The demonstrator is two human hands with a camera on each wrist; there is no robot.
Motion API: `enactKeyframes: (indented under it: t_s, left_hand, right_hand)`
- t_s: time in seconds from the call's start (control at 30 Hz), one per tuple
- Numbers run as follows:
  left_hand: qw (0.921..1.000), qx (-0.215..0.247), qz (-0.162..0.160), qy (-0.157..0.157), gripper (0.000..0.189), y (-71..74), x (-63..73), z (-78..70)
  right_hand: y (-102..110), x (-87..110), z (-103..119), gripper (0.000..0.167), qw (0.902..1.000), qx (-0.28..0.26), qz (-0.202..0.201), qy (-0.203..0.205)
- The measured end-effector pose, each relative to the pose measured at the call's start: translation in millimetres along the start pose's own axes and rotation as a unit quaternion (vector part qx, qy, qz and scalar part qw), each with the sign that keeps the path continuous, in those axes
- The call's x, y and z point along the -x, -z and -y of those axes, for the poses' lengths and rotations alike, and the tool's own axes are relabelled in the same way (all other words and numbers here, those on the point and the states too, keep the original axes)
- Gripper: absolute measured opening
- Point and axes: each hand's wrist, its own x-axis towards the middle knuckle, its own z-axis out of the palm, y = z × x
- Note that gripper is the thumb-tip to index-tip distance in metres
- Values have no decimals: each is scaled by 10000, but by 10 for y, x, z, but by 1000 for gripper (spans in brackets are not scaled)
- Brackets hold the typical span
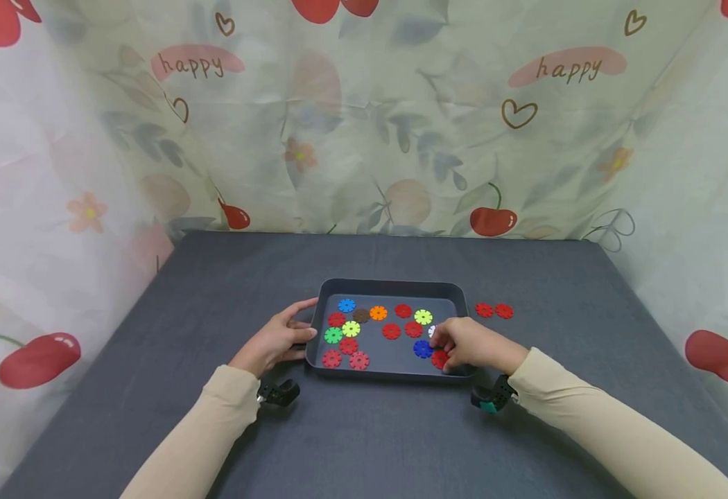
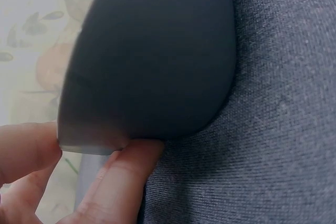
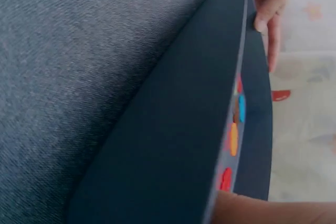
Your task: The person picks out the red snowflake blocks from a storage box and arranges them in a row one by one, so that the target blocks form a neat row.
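Note:
A dark rectangular tray (image 1: 376,375) lies on the cloth-covered table, with several flat, notched plastic discs in it. At its left end my left hand (image 1: 276,339) grips the wall, thumb over the rim and other fingers outside. The left wrist view has those fingers (image 2: 118,187) against the tray's rounded corner. My right hand (image 1: 473,344) reaches over the right end, thumb and curled fingers at opposite edges of a red disc (image 1: 439,358). A blue disc (image 1: 423,348) lies just left of it, and the fingers partly cover a white disc (image 1: 432,331).
Two red discs, one nearer (image 1: 484,310) and one farther right (image 1: 504,311), lie on the table (image 1: 364,436) beyond the tray's right side. Elsewhere in the tray are green (image 1: 333,335), orange (image 1: 378,313) and brown (image 1: 360,316) discs. A printed curtain (image 1: 364,138) hangs behind.

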Motion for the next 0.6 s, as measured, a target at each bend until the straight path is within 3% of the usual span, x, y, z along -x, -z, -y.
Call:
enactKeyframes:
  t_s: [0.6]
  left_hand:
    - [9999, -14, -70, 84, 65, -3, -22, 9]
  right_hand:
    - [-87, 27, 29, 35, 9987, 363, -54, 364]
